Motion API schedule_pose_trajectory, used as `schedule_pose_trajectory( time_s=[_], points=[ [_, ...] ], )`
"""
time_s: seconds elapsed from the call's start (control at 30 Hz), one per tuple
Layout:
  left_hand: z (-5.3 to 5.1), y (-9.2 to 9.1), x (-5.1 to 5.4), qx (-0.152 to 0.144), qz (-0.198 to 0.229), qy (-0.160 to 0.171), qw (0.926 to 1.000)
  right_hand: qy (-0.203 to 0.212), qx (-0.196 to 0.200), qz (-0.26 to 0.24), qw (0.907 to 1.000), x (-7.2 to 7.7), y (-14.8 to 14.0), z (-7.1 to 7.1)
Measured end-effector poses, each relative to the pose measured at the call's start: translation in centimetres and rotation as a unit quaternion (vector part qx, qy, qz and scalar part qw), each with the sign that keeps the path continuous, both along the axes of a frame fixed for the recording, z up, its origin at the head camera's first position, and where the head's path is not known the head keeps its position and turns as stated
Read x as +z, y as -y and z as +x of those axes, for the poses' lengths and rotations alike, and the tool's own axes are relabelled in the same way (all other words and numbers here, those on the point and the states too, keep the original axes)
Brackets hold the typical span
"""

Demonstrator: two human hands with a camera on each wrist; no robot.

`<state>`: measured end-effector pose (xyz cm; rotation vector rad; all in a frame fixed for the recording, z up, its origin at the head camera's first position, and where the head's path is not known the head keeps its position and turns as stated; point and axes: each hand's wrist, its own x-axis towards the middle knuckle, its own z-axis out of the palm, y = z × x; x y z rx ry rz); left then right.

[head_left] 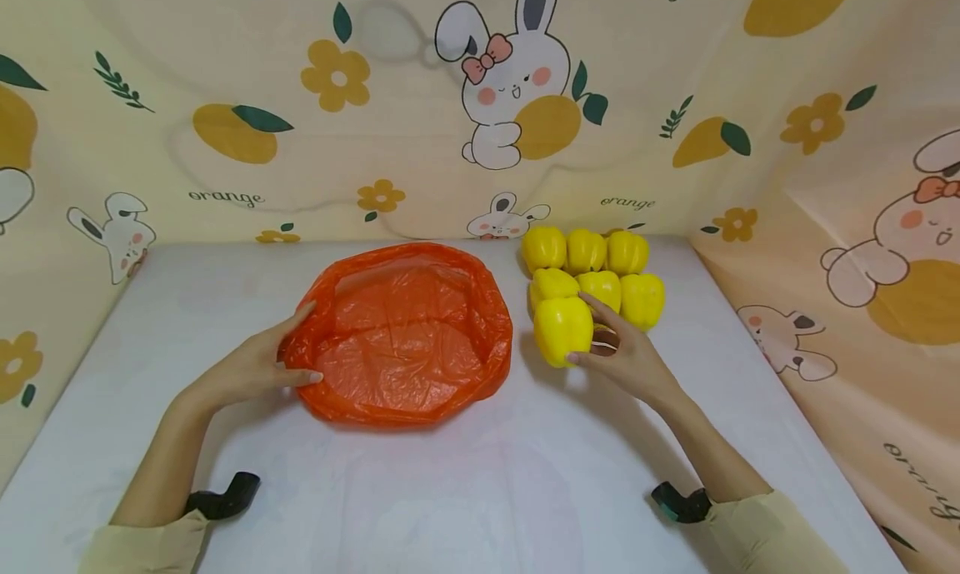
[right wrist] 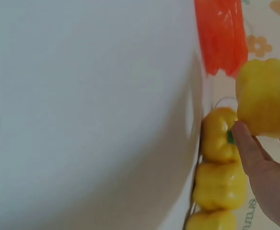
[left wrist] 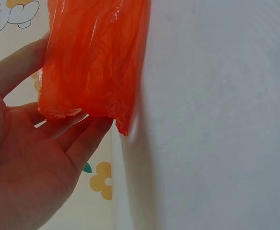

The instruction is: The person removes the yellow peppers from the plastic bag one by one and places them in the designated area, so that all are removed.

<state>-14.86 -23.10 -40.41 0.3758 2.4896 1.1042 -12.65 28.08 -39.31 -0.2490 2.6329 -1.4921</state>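
Note:
An orange-red plastic bag (head_left: 405,332) stands with its mouth spread wide and its rim rolled. My left hand (head_left: 262,353) grips the bag's left side, thumb and forefinger over the rim; in the left wrist view several fingers (left wrist: 89,136) pass behind the plastic. A yellow bell pepper (head_left: 562,331) is held between the thumb and fingers of my right hand (head_left: 626,357), to the right of the bag. In the right wrist view this pepper (right wrist: 264,98) appears raised off the table. Its contact with the peppers behind cannot be told.
More yellow bell peppers (head_left: 642,301) stand in two rows at the back right of the white table (head_left: 450,491). A patterned cloth (head_left: 405,141) with rabbits and oranges hangs behind and at the sides. Black curved pieces (head_left: 228,495) sit at both wrists.

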Motion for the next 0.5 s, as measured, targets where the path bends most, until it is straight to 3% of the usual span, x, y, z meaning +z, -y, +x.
schedule_pose_trajectory(
  time_s=[0.2,0.5],
  points=[
    [0.1,-0.1,-0.1,0.003,0.003,0.005,1.0000,0.006,-0.006,0.034,0.9994,-0.2,-1.6,1.1],
    [0.1,-0.2,0.2,0.003,0.002,0.007,1.0000,0.022,-0.010,0.080,0.9965,-1.3,-2.5,1.3]
  ],
)
